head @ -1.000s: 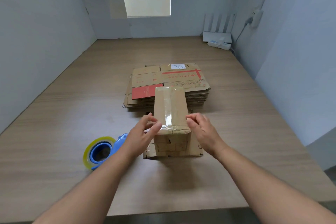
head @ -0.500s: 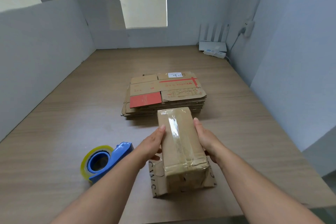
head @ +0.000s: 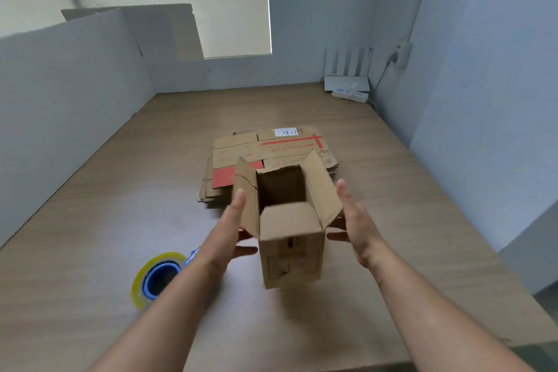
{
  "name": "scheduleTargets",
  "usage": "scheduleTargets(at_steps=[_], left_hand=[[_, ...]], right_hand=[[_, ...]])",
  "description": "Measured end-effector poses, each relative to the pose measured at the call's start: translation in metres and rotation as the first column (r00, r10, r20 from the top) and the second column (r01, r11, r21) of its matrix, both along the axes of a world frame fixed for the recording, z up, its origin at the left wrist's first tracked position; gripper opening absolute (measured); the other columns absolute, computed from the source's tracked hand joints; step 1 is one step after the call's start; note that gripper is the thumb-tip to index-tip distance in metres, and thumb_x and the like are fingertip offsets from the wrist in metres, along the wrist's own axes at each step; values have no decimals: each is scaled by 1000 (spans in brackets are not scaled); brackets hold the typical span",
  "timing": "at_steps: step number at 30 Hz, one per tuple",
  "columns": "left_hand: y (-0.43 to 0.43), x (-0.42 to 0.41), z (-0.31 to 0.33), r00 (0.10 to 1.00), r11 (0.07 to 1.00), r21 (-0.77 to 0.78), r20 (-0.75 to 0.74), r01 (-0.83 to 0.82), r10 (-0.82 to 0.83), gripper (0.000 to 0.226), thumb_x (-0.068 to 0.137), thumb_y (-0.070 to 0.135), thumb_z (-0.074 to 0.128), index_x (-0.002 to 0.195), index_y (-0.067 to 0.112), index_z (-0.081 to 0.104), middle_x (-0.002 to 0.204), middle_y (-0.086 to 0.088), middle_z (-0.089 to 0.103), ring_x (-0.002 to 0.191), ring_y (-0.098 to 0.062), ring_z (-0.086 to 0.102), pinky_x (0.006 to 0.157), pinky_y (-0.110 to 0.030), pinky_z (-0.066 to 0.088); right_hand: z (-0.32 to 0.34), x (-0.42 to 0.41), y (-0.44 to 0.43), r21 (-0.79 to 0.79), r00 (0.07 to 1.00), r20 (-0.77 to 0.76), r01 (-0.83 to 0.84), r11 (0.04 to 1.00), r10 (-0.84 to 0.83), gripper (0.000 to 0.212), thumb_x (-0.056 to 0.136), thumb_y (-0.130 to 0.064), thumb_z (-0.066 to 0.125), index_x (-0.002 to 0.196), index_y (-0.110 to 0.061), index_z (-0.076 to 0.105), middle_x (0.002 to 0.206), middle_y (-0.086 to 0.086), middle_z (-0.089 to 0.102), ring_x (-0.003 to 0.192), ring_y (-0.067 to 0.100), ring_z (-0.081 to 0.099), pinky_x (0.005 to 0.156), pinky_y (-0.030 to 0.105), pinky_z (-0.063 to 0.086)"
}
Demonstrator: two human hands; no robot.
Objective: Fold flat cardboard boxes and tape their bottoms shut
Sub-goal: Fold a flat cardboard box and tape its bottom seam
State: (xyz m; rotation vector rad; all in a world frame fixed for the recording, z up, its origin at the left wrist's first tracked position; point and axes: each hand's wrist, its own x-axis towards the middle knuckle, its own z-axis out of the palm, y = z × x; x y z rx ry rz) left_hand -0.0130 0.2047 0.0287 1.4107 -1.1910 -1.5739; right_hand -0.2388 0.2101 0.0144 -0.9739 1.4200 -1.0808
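A small brown cardboard box (head: 290, 251) stands upright in front of me, its top open and its flaps spread upward; whether it rests on the table or hangs just above it I cannot tell. My left hand (head: 232, 225) lies flat against the box's left side and flap, fingers straight. My right hand (head: 354, 220) is flat at the right side by the right flap, fingers straight too. Behind the box lies a stack of flat cardboard boxes (head: 280, 145) with red print. A tape dispenser (head: 157, 278) with a yellowish roll and blue core sits on the table, left of my left forearm.
The wooden table (head: 407, 220) is walled by grey panels on the left (head: 66, 106) and right. A white router (head: 347, 81) and a power strip (head: 351, 96) sit at the far right corner. The table's front edge runs just below my forearms.
The box, earlier taped-bottom up between my hands, has been turned over so its open top faces up. Both hands now lie flat at its sides.
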Motion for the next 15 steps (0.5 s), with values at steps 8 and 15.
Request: scheduleTargets(at_steps=[8, 15], left_hand=[[7, -2, -15, 885, 967, -250, 458, 43, 79, 70, 99, 22, 42, 150, 45, -1, 135, 10, 41, 94, -19, 60, 75, -36, 56], [-3, -15, -4, 701, 955, -191, 713, 228, -25, 49, 93, 60, 37, 84, 19, 62, 82, 0, 60, 80, -15, 56, 67, -30, 44]], right_hand=[[-17, 11, 1, 4, 972, -235, 14, 1000, -13, 42, 98, -19, 44, 140, -22, 40, 119, 2, 59, 91, 21, 63, 56, 29, 54], [-17, 14, -6, -15, 955, -289, -81, 997, 74, 65, 96, -19, 50, 148, -39, 17, 139, 1, 47, 94, 20, 63, 52, 25, 54]])
